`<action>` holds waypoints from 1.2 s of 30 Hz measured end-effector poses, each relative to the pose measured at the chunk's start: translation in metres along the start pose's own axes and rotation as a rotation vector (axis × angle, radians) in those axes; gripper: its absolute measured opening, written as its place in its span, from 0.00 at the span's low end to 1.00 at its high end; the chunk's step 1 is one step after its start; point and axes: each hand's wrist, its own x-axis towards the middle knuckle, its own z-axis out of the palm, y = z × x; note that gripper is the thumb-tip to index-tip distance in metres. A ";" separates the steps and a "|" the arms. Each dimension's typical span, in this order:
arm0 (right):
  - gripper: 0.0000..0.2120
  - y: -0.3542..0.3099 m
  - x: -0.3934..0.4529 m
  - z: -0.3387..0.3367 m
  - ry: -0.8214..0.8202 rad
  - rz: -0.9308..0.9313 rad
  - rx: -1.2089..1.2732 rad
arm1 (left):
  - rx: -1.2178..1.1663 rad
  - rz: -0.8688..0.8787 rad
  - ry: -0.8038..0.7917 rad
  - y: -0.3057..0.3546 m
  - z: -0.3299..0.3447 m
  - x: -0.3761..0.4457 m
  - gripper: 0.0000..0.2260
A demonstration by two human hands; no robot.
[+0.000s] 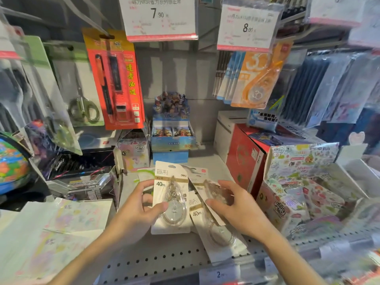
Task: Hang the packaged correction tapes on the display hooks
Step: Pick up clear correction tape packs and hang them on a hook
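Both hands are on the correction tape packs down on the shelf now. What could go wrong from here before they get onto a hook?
1. The left hand pinches only one edge of the front pack, which might twist or slip as it lifts.
2. The right hand rests on fanned, overlapping packs; lifting one could drag others off the shelf edge.
3. The 7.90 price tag hangs low and may hide the hook end.

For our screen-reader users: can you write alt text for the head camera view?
Two hands hold white correction tape packs over a perforated shelf: the left hand grips one pack, the right hand rests on others. Stationery hangs on hooks above.
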 end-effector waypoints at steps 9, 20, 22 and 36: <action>0.27 0.006 0.005 -0.003 -0.112 0.131 0.083 | 0.047 0.007 -0.008 0.001 0.003 -0.004 0.25; 0.32 0.001 0.014 -0.011 0.012 0.112 0.118 | 0.010 0.041 0.039 -0.001 -0.003 0.003 0.25; 0.32 -0.006 0.016 -0.014 0.050 0.127 0.121 | -0.021 0.066 0.033 0.001 -0.007 0.004 0.24; 0.24 -0.070 0.003 -0.073 0.253 -0.168 0.324 | -0.078 0.421 0.051 0.081 -0.045 0.005 0.29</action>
